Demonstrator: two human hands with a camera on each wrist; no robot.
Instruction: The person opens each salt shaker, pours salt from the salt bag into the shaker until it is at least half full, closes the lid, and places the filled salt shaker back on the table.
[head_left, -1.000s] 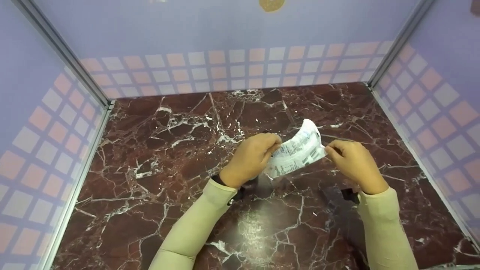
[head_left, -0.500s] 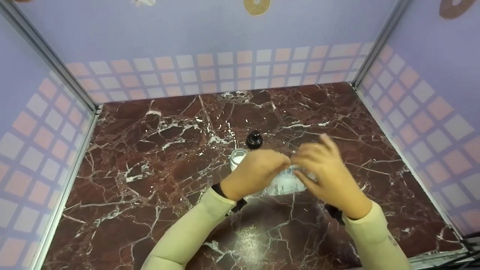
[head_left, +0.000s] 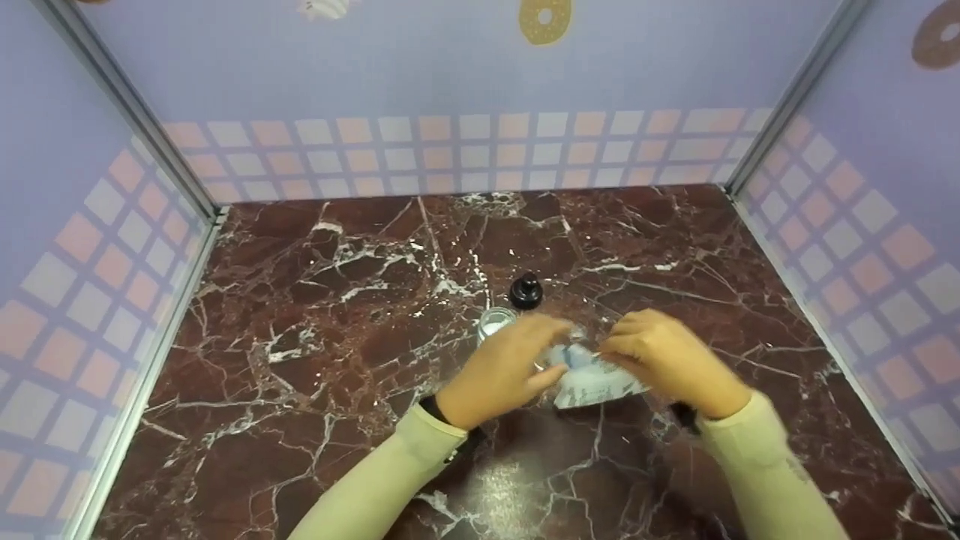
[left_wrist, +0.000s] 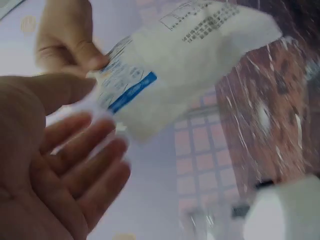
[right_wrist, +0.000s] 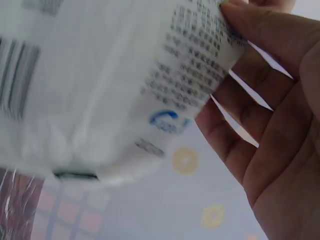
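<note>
A white printed plastic packet (head_left: 600,381) hangs between the two hands. My right hand (head_left: 671,364) pinches its upper edge between thumb and fingers; the right wrist view shows the printed packet (right_wrist: 100,90) close up, with a barcode. Beside the packet's other end is my left hand (head_left: 504,367), its fingers spread and apart from it in the left wrist view. That view also shows a blue stripe on the packet (left_wrist: 175,75). Behind the left hand stands an open clear jar (head_left: 495,321) with white contents, partly hidden by that hand.
A black knobbed cap (head_left: 526,291) stands on the marbled table (head_left: 337,450) just behind the jar. White specks are scattered to the left of the cap. Patterned panels (head_left: 450,75) enclose the table at the back and both sides.
The packet has come down toward me and turned. My left hand, which gripped one end, has let go and spread its fingers. The jar and black cap have come into view.
</note>
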